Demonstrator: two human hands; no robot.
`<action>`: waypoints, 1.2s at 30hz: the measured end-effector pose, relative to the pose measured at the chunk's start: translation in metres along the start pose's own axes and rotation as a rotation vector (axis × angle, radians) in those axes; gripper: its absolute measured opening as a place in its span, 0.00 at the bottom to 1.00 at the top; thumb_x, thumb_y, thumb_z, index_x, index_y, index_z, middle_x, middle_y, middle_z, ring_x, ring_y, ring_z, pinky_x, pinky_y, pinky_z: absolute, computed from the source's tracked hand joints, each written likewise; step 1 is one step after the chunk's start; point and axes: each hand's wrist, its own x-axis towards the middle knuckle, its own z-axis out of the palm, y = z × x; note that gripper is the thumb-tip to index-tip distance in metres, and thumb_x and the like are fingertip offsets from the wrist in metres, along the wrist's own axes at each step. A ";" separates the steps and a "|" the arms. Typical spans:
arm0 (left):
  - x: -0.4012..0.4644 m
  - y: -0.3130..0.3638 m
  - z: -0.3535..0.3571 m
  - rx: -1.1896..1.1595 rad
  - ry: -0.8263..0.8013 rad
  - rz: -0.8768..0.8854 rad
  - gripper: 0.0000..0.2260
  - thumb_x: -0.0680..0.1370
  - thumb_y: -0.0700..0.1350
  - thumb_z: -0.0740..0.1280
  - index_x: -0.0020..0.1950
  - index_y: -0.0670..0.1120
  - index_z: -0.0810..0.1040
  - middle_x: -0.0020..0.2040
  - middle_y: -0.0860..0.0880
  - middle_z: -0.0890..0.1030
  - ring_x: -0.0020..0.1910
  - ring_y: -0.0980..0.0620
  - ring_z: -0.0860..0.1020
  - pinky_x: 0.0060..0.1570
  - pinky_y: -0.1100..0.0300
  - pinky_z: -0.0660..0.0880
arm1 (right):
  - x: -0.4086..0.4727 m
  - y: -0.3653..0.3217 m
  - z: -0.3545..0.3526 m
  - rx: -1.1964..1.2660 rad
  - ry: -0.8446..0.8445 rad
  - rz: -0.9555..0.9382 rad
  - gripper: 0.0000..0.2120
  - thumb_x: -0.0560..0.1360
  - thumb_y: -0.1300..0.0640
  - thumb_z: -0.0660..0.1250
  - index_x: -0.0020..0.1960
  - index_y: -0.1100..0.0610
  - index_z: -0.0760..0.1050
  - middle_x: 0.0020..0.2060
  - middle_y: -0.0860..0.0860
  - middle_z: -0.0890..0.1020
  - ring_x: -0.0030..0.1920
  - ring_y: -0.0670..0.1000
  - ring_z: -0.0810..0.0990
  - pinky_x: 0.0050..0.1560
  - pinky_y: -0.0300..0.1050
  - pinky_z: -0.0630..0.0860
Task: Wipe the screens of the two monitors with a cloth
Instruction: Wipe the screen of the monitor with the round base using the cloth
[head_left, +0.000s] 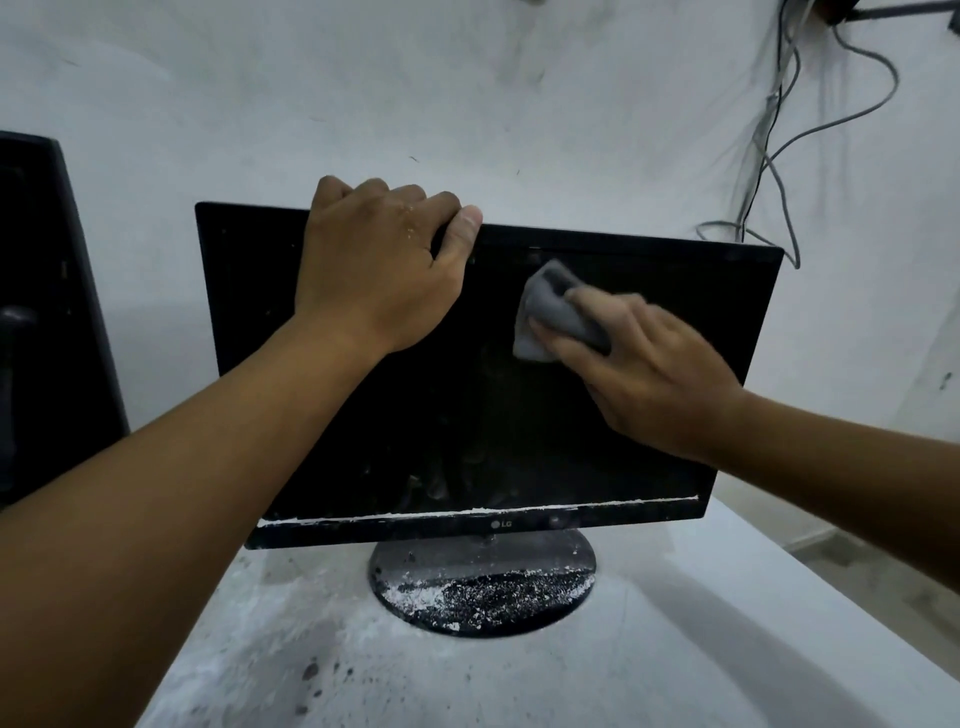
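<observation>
Leftmost, a second monitor (47, 312) stands at nine o'clock. Next, the left hand (379, 265) grips the top edge of the monitor (467, 415). Rightward, the right hand (639, 374) presses a bunched grey cloth (545, 312) on the screen's upper right; unwiped glass lies toward seven o'clock. Cables (779, 156) hang at one o'clock.

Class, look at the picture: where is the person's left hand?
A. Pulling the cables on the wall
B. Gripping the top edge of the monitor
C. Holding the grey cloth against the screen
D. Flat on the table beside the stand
B: the left hand curls over the top edge of the monitor, while the right hand presses the grey cloth to the screen.
</observation>
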 end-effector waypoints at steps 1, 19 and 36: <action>0.000 0.000 0.000 -0.003 -0.004 -0.001 0.20 0.84 0.56 0.52 0.43 0.49 0.78 0.39 0.50 0.80 0.40 0.46 0.73 0.50 0.49 0.63 | -0.007 -0.006 0.001 0.005 -0.042 -0.108 0.19 0.83 0.60 0.59 0.72 0.58 0.71 0.67 0.64 0.67 0.53 0.64 0.77 0.46 0.58 0.77; -0.001 -0.002 -0.007 -0.087 -0.062 0.006 0.13 0.84 0.55 0.52 0.52 0.50 0.73 0.41 0.52 0.82 0.43 0.44 0.77 0.53 0.48 0.63 | 0.019 0.013 -0.017 -0.033 -0.131 -0.200 0.20 0.82 0.60 0.56 0.73 0.56 0.70 0.67 0.62 0.71 0.53 0.63 0.78 0.43 0.55 0.77; -0.001 0.001 -0.015 -0.106 -0.124 -0.027 0.09 0.84 0.51 0.52 0.48 0.49 0.66 0.34 0.56 0.68 0.37 0.49 0.69 0.51 0.48 0.65 | 0.038 0.017 -0.024 -0.002 -0.066 -0.028 0.24 0.78 0.62 0.59 0.74 0.59 0.67 0.70 0.61 0.63 0.56 0.63 0.75 0.47 0.60 0.78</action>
